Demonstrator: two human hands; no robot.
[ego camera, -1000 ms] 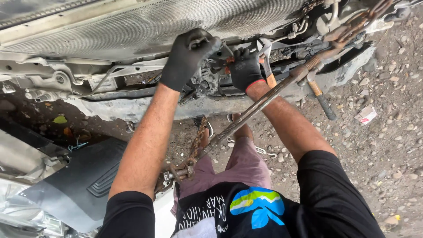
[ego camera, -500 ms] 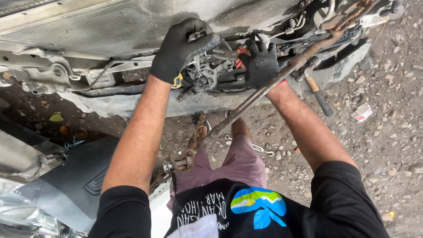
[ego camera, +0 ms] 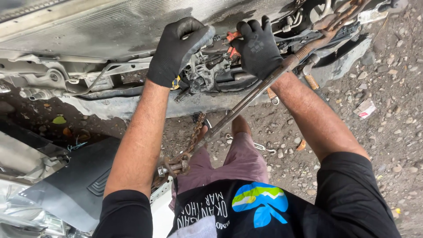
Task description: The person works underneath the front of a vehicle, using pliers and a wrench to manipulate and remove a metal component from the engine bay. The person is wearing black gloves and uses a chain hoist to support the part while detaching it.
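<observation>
Gravel ground strewn with stones and scraps lies below a dismantled car front. Largest item: the ribbed grey radiator panel across the top, with bare metal brackets beneath it. A dark plastic panel lies at lower left. A long rusty bar runs diagonally from the wreck down to a rusty chain and shackle between the person's arms. Centre, under the radiator, sits a grimy metal assembly with red-tipped wiring. Left hand, black-gloved, is clenched over the assembly's upper left edge. Right hand, also gloved, rests fingers spread on the assembly's right side, touching the red parts; whether it grasps anything cannot be told. A wooden-handled tool lies just behind the bar.
</observation>
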